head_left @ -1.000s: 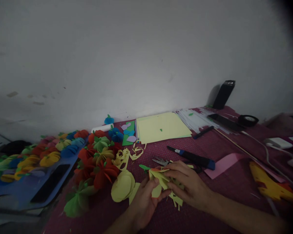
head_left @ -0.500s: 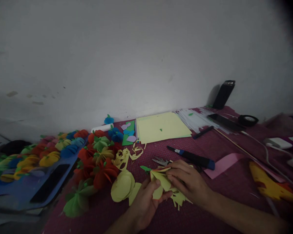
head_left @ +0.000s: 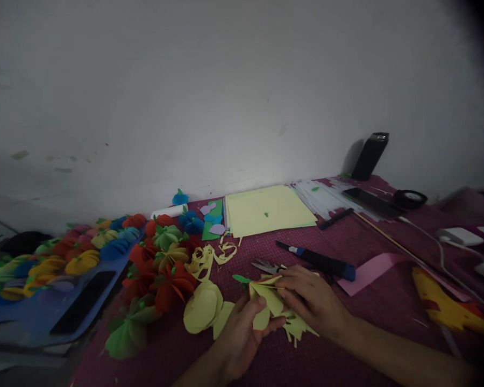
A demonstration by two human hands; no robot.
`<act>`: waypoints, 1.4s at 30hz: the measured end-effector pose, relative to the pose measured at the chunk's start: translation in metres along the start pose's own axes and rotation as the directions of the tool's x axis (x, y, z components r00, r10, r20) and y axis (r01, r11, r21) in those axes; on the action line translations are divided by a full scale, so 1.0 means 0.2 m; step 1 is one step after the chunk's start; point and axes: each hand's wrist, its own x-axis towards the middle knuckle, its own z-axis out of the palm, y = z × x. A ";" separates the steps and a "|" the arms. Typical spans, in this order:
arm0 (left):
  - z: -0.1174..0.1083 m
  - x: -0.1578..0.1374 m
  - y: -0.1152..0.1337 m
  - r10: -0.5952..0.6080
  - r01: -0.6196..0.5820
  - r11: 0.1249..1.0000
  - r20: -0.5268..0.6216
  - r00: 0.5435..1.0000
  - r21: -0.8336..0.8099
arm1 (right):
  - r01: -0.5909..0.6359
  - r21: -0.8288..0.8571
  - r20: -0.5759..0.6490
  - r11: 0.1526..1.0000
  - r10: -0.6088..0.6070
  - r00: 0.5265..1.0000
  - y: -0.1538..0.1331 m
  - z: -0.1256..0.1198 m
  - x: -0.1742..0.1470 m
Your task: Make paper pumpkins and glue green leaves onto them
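Between my hands is a yellow folded-paper pumpkin (head_left: 267,295) with orange edges and a green paper leaf (head_left: 241,279) at its top. My left hand (head_left: 246,328) grips it from below, thumb on the near fold. The fingers of my right hand (head_left: 312,298) are closed on the folds at its right side; their tips are partly hidden. Left of my left hand lie yellow paper circles (head_left: 203,307). Cut yellow scraps (head_left: 300,327) lie under my right hand. Just beyond are scissors (head_left: 268,266), half covered, and a black-and-blue utility knife (head_left: 322,262).
Red, green and blue paper pumpkins (head_left: 173,287) crowd the left side, more on a blue board (head_left: 116,269) with a black phone (head_left: 83,302). Yellow sheets (head_left: 270,210) lie against the wall. At right are a pink strip (head_left: 373,273), a thin stick (head_left: 387,236) and a black bottle (head_left: 370,157).
The paper pumpkin and both hands have shifted only very slightly to the right. Both hands keep their hold, and everything else stays in place.
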 end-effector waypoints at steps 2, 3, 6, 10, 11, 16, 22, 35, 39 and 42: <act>0.00 0.00 0.00 0.000 0.000 1.000 0.006 1.000 0.002 | -0.004 0.002 0.005 1.000 0.004 1.000 0.00 0.00 0.00; 0.00 0.00 0.00 -0.001 0.001 1.000 0.012 1.000 0.003 | -0.004 0.002 0.004 1.000 0.004 1.000 0.00 0.00 0.00; 0.00 0.00 0.00 -0.003 0.003 1.000 0.024 1.000 0.005 | -0.002 0.013 0.002 1.000 0.002 1.000 0.00 0.00 0.00; -0.01 0.00 -0.01 0.005 -0.005 1.000 0.025 1.000 0.004 | -0.020 0.015 0.009 1.000 0.019 1.000 0.00 0.00 0.00; -0.01 0.00 -0.01 0.006 -0.006 1.000 0.026 1.000 0.002 | -0.019 0.012 0.004 1.000 0.019 1.000 0.00 0.00 0.00; 0.00 0.00 -0.02 0.006 -0.006 1.000 0.027 1.000 0.007 | -0.044 0.020 0.009 0.999 0.044 0.999 0.00 0.00 0.00; 0.00 -0.01 -0.02 -0.013 0.013 1.000 0.024 1.000 0.013 | -0.174 -0.006 0.024 0.985 0.174 0.984 0.00 0.01 -0.02; 0.00 0.00 -0.01 -0.005 0.005 0.999 -0.008 1.000 -0.033 | 0.079 0.067 0.074 0.995 -0.084 0.994 -0.01 -0.03 0.00; 0.01 0.00 0.00 -0.011 0.009 0.999 -0.042 0.999 -0.044 | 0.072 0.092 0.150 0.993 -0.085 0.985 -0.05 -0.05 0.02; 0.01 0.00 0.01 -0.008 0.006 0.999 -0.027 1.000 -0.046 | 0.103 0.082 0.130 0.991 -0.113 0.985 -0.04 -0.04 0.01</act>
